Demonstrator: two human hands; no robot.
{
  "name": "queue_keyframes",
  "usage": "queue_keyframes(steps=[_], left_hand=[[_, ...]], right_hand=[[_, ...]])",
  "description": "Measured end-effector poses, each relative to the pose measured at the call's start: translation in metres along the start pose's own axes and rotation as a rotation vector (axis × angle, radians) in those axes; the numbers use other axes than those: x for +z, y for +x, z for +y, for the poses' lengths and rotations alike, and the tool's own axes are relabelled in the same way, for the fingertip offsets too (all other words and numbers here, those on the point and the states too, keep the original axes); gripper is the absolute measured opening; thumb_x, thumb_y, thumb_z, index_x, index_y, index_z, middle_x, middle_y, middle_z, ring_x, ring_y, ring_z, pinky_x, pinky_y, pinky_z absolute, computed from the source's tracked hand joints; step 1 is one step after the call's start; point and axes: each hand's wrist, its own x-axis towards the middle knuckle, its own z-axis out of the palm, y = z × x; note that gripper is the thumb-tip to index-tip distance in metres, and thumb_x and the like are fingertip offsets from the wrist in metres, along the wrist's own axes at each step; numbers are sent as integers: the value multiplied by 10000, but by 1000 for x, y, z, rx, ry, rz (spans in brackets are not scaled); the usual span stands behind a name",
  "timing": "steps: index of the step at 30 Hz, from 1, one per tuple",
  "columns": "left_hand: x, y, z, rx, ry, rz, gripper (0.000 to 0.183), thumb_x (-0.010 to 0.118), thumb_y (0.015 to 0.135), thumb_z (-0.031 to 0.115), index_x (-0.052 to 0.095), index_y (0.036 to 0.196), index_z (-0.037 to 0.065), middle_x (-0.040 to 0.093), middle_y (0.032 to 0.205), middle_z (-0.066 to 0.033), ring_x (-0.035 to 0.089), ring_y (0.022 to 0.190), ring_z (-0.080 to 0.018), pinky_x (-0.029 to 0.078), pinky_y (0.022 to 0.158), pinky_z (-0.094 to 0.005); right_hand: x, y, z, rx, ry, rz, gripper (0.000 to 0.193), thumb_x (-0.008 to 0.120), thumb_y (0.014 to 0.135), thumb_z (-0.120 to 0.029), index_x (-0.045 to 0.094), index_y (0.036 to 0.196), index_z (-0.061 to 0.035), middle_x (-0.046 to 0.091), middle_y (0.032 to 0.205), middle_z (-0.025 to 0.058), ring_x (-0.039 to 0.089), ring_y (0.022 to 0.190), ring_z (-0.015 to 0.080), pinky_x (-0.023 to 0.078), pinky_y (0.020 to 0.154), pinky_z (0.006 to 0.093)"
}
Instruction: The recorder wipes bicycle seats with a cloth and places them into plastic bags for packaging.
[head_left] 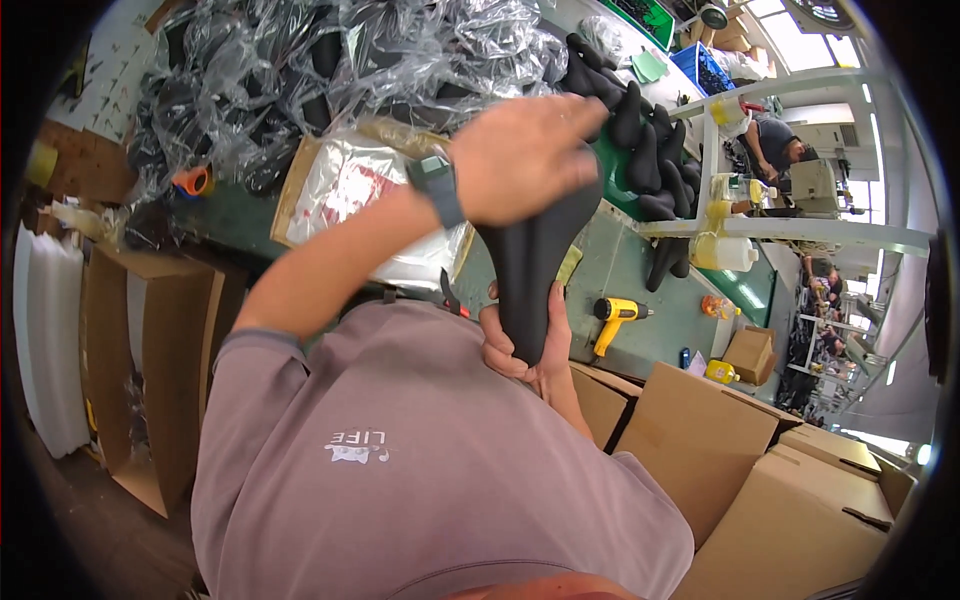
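A black bicycle saddle (525,262) is held up in front of my chest, its narrow nose toward me and its wide end away. My right hand (515,345) is closed around the nose from below, fingers on one side and thumb on the other. My left hand (525,158), with a watch (437,185) on its wrist, lies over the wide end, palm down. Its fingers are stretched out and a little blurred by motion. Part of the wide end is hidden under this hand. Behind the left forearm is an open carton (295,190) lined with clear plastic.
Saddles in clear plastic bags (370,70) heap up at the far left. Bare black saddles (645,150) pile at the far right. A yellow heat gun (618,318) lies on the green bench (660,345). Cardboard boxes (700,430) stand right; a co-worker (775,145) is beyond the frame.
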Motion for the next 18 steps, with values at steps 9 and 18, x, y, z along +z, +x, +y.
queue_keyframes(steps=[9,18], left_hand=[[-48,-65,-15,-221,-661,-39,717,884,911,448,680,1459,32,743,1226,-152,727,1164,-370,560,1088,-471],[-7,-63,-41,-431,-646,144,275,720,1068,294,797,1167,48,779,925,-99,767,897,-274,585,800,-372]], right_hand=[[-9,-11,19,-13,71,-156,979,332,1053,-897,474,1487,-31,527,774,113,363,402,127,315,367,283],[-13,-8,30,45,133,-138,976,378,1055,-884,403,1509,-19,538,771,116,401,404,126,302,365,283]])
